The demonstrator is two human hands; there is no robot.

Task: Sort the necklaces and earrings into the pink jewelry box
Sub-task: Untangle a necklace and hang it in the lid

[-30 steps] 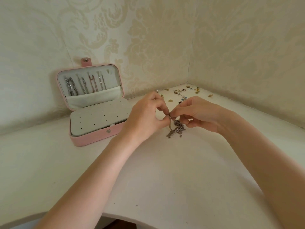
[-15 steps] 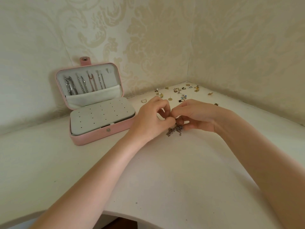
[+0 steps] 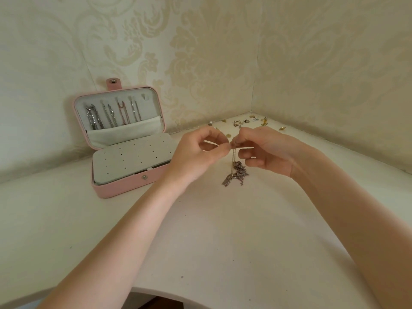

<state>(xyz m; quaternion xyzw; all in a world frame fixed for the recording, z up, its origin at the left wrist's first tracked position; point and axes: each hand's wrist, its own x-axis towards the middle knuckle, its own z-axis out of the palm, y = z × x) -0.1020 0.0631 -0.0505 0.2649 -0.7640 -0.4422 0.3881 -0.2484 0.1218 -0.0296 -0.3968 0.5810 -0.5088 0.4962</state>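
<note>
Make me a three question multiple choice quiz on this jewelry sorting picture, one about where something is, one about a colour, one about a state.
1. Where do the loose earrings lie?
A. In the table's far corner by the walls
B. On the box's grey holed panel
C. At the table's near edge

2. What colour is the jewelry box outside?
A. White
B. Pink
C. Black

3. How is the tangled necklace chain now?
A. Hung in the lid
B. Flat on the table, untouched
C. Pinched at the top by left hand and right hand, bunch hanging down

Answers: 1 A, they are scattered beyond the hands; 2 B, its shell and snap tab are pink; 3 C, both hands' fingertips meet on its strand.
</note>
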